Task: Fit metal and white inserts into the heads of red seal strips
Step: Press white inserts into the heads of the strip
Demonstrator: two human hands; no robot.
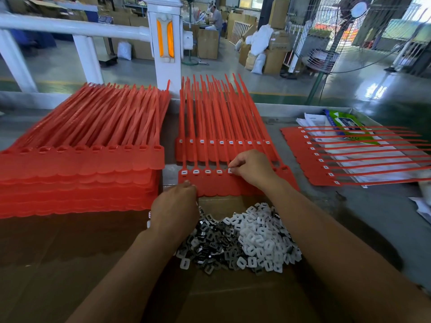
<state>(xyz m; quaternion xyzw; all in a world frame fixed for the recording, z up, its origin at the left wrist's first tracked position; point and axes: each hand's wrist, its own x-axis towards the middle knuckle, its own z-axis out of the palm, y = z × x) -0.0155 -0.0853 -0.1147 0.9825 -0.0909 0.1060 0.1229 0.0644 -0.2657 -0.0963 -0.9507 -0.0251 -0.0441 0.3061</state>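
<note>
Her right hand (251, 169) pinches a white insert (231, 170) at the fifth head of the near sheet (224, 185); the four heads left of the pinch already carry white inserts. Below-left of it, the left hand (175, 206) rests bunched fingertips on the sheet's near edge; whether they hold anything is hidden. Nearer than the grip, a pile (245, 238) of white and metal inserts lies on cardboard (233, 294). A tall stack (77, 164) sits well left, a filled sheet (210, 150) lies just behind, and another sheet (303, 159) lies to the right.
</note>
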